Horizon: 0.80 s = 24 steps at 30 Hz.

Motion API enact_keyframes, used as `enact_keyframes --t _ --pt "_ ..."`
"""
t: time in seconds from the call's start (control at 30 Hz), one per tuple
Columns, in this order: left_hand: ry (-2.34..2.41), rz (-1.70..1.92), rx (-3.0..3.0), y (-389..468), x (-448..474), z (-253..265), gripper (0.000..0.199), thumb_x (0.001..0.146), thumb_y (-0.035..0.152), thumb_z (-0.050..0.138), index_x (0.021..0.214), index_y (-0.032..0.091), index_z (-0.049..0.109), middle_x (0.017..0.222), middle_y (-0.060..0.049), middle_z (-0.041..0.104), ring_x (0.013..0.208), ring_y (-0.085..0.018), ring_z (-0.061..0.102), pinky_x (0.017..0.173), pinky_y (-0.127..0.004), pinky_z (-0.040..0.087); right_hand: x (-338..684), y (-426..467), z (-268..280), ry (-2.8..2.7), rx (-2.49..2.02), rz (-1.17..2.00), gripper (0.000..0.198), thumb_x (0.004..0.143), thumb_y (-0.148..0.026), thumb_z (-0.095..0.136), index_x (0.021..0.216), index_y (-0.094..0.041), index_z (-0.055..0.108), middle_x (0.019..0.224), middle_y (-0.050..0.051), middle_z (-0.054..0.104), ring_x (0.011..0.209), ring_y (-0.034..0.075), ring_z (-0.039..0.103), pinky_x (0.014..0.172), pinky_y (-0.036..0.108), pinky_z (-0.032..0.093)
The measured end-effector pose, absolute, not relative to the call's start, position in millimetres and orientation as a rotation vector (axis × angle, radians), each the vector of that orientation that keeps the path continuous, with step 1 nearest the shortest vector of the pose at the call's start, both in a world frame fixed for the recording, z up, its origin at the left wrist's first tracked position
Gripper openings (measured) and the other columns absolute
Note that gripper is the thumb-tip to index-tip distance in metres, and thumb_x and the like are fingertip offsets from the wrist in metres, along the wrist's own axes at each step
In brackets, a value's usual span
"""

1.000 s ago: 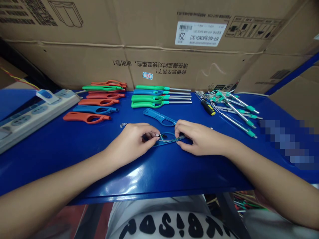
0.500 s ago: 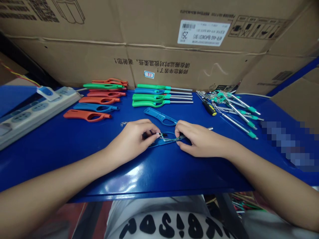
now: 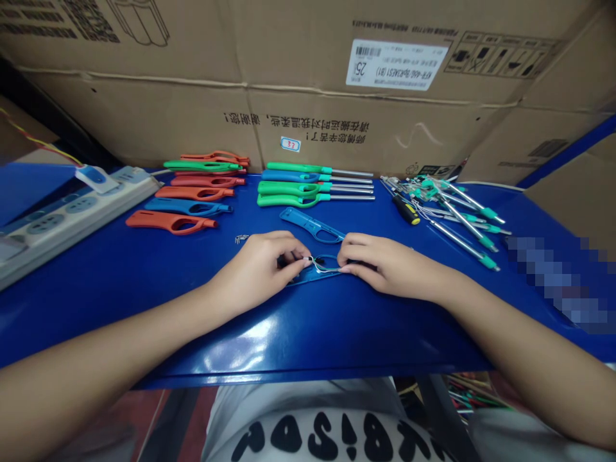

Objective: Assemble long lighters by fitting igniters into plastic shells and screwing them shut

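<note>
A blue lighter shell half [image 3: 308, 277] lies on the table between my hands, with thin wires [image 3: 321, 266] running across it. My left hand [image 3: 269, 260] pinches a small black part with white wire [image 3: 310, 259] over the shell's left portion. The fingers of my right hand [image 3: 378, 263] are closed on the wires at the shell's right end; the metal tube there is hidden under the hand. Just behind my hands lies a second blue shell half [image 3: 308, 222], its loop end close to my right fingers. Small striped pieces [image 3: 241, 239] lie beyond my left knuckles.
Orange, blue and green lighter shells [image 3: 173, 222] lie at the back left beside a power strip [image 3: 72, 218]. Lighters with metal tubes [image 3: 315, 189] sit in the back middle. Loose tubes with wires [image 3: 457, 212] and a screwdriver [image 3: 407, 210] are to the right. A cardboard box [image 3: 298, 96] stands behind.
My right fingers have drawn closer together and now cover the metal tube that stuck out past the hand. My left hand keeps its pinch. The view has shifted slightly.
</note>
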<state>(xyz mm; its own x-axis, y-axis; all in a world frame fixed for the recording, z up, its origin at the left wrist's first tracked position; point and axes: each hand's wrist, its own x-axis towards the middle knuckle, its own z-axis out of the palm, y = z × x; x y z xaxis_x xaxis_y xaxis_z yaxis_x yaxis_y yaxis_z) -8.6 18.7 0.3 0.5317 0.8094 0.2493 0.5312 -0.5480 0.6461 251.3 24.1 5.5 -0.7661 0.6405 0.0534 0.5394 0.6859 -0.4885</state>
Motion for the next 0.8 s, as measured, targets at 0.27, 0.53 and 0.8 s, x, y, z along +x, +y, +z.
enact_keyframes --t 0.27,0.53,0.8 --pt "1.089 0.733 2.269 18 -9 0 0.012 0.089 0.017 0.068 0.089 0.016 0.079 0.083 -0.002 0.072 0.069 -0.012 0.066 0.064 -0.021 0.051 253 23 6 -2.731 -0.964 0.501 0.013 0.103 -0.023 0.047 0.100 -0.019 0.059 0.100 0.006 0.061 0.086 0.018 0.059 0.075 0.030 0.043" --pt "1.066 0.695 2.360 14 -9 4 0.014 0.089 0.014 0.067 0.092 0.017 0.081 0.090 -0.003 0.074 0.074 -0.013 0.069 0.068 -0.023 0.053 254 21 8 -2.751 -0.974 0.399 0.010 0.093 -0.017 0.055 0.102 -0.022 0.057 0.103 0.002 0.063 0.080 0.014 0.058 0.065 0.026 0.037" --pt "1.038 0.720 2.405 16 -10 5 0.014 0.088 0.010 0.069 0.090 0.017 0.081 0.088 -0.003 0.075 0.076 -0.014 0.071 0.072 -0.025 0.055 254 16 16 -2.795 -0.903 0.479 0.012 0.086 -0.014 0.057 0.094 -0.023 0.057 0.110 0.002 0.061 0.089 0.016 0.059 0.072 0.027 0.039"
